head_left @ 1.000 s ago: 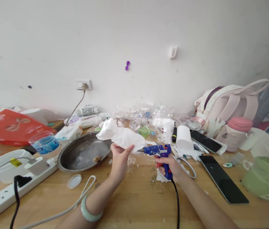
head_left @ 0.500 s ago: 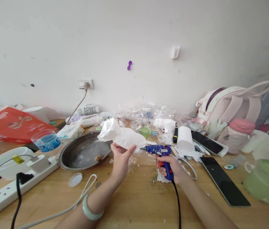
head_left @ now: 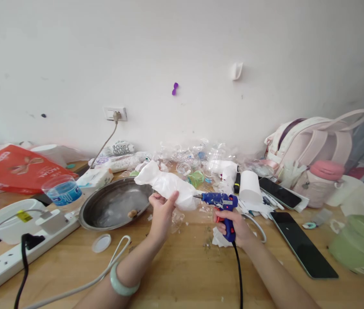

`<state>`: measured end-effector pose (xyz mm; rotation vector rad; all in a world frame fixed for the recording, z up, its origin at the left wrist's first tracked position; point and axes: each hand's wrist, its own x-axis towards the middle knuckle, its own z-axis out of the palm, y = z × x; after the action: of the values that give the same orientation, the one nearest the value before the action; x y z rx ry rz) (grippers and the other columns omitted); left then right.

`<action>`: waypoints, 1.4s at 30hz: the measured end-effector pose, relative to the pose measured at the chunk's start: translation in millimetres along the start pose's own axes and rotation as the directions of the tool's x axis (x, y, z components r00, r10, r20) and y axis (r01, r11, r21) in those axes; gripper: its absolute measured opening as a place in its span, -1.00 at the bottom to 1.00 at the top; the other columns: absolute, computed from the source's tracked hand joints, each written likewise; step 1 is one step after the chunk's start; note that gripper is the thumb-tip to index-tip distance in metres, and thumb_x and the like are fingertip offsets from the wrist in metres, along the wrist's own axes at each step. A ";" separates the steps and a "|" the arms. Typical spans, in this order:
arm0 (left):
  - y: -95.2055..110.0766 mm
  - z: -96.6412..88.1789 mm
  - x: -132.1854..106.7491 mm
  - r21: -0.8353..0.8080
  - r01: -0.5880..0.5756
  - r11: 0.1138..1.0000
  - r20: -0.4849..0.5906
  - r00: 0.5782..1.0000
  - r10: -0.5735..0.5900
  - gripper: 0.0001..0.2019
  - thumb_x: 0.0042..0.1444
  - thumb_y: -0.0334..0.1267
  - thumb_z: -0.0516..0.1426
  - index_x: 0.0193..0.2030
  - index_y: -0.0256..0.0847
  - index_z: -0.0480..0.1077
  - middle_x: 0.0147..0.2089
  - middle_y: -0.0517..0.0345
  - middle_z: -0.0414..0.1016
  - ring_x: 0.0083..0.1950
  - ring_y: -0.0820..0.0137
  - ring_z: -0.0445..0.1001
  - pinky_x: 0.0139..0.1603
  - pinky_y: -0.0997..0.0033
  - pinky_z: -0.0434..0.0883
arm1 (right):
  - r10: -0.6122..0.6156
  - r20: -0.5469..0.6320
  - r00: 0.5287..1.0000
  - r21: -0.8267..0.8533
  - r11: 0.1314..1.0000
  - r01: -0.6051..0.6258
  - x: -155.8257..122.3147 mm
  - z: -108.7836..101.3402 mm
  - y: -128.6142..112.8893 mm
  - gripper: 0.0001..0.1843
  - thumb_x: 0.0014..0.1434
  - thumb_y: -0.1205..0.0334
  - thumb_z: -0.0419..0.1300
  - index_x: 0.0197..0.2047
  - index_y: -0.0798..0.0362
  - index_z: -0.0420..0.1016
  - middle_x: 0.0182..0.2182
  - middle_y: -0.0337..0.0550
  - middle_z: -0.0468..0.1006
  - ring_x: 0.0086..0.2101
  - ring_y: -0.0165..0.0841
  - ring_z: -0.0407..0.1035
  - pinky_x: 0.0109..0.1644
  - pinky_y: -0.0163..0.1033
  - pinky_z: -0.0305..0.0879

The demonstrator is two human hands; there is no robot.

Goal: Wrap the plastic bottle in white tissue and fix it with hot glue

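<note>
My left hand (head_left: pixel 161 210) is closed around a white tissue-wrapped bundle (head_left: pixel 165 184), held up over the wooden table (head_left: pixel 182 274). A jade-green bangle (head_left: pixel 122 283) sits on that wrist. My right hand (head_left: pixel 235 225) grips the handle of a blue hot glue gun (head_left: pixel 220 201), finger on its orange trigger. The gun's nozzle points left and touches the right end of the bundle. Its black cord (head_left: pixel 240 274) runs down toward me.
A steel pan (head_left: pixel 114 206) lies left of my hands, with a white lid (head_left: pixel 101 243), power strip (head_left: pixel 23 244), water bottle (head_left: pixel 62 191) and red packet (head_left: pixel 10 169) further left. Scissors (head_left: pixel 254 223), two phones (head_left: pixel 302 244), a pink backpack (head_left: pixel 317 141) and a green bowl (head_left: pixel 359 244) are on the right.
The glue gun has shifted slightly right and its nozzle now meets the end of the bundle. My left hand has turned the bundle a little and closed more tightly on it.
</note>
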<state>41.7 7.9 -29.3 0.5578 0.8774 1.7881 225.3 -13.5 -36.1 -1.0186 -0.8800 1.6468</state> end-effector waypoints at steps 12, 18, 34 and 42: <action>-8.5 -8.0 4.1 0.141 0.022 0.990 -0.006 1.000 -0.021 -0.48 -0.10 -0.28 0.29 -0.28 -0.06 -0.08 -0.15 0.24 0.28 -0.25 0.53 0.41 -0.18 0.43 0.39 | -0.138 0.038 0.990 -0.460 0.877 0.140 2.0 -5.2 12.6 -0.79 -0.18 0.12 0.32 -0.54 0.06 0.43 -0.81 -0.40 0.25 -0.74 -0.50 0.11 -0.62 -0.35 0.05; -12.7 -9.3 2.6 0.166 0.019 0.986 0.035 0.999 -0.025 -0.44 -0.13 -0.22 0.32 -0.25 -0.06 -0.05 -0.10 0.17 0.30 -0.14 0.46 0.41 -0.02 0.28 0.36 | -0.154 0.005 0.988 -0.473 0.870 0.138 0.7 0.3 9.0 -0.79 -0.20 0.13 0.33 -0.60 0.04 0.42 -0.83 -0.39 0.24 -0.75 -0.48 0.11 -0.64 -0.33 0.02; -7.0 -5.8 -3.4 0.191 -0.050 0.980 0.043 0.998 0.043 -0.42 -0.15 -0.24 0.32 -0.24 -0.06 -0.08 -0.06 0.14 0.30 -0.06 0.45 0.41 0.08 0.26 0.33 | -0.062 -0.031 0.998 -0.240 0.969 0.053 2.4 3.0 11.5 -0.77 -0.24 0.16 0.34 -0.54 0.10 0.44 -0.67 -0.29 0.44 -0.73 -0.57 0.11 -0.67 -0.40 0.00; -6.4 -2.9 -3.3 0.286 -0.078 0.955 0.001 0.997 0.081 -0.43 -0.16 -0.26 0.32 -0.26 -0.08 -0.06 -0.04 0.11 0.28 -0.03 0.42 0.41 0.10 0.26 0.32 | -0.016 -0.040 0.999 -0.170 0.985 0.009 2.8 5.6 13.2 -0.75 -0.23 0.15 0.33 -0.51 0.11 0.41 -0.67 -0.30 0.44 -0.74 -0.59 0.08 -0.70 -0.43 -0.03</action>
<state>44.6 5.4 -36.0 0.7790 1.1451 1.7477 215.0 -14.7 -46.3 -1.1569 -1.0108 1.5546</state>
